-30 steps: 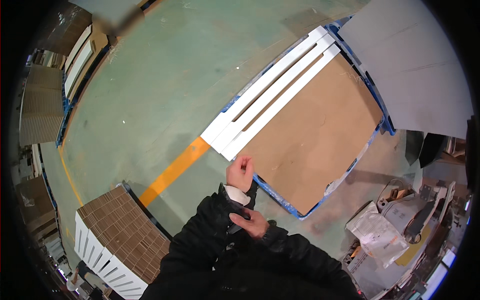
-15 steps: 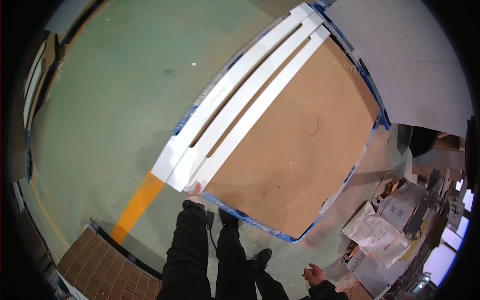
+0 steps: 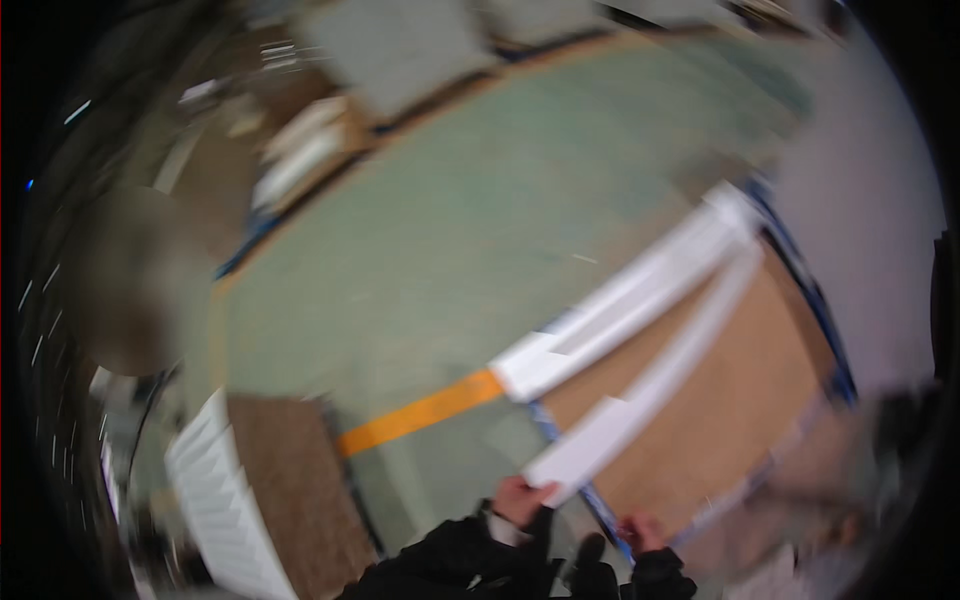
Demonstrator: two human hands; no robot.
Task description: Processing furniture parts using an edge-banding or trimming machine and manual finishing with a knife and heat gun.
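A long white notched strip (image 3: 640, 405), board-like, slants over the brown cardboard-covered pallet (image 3: 735, 425). Its near end is pinched in my left hand (image 3: 518, 502), thumb on top, out past the pallet's blue edge. The far end reaches toward the pallet's far corner. Other white strips (image 3: 600, 318) lie side by side along the pallet's left edge, apart from the held one at the near end. My right hand (image 3: 642, 532) hovers by the near edge of the pallet, close to the held strip but not touching it; motion smears its fingers.
A stack of brown sheets (image 3: 295, 490) with white pieces (image 3: 222, 490) beside it stands at the lower left. An orange floor stripe (image 3: 420, 412) runs from there to the pallet. A large pale panel (image 3: 860, 190) rises at the right. Wrapped stacks (image 3: 400, 50) line the far side.
My left hand has gripped the nearest strip and pulled its near end away from the others, toward me and right. My right hand has come up near the pallet. The view has swung left.
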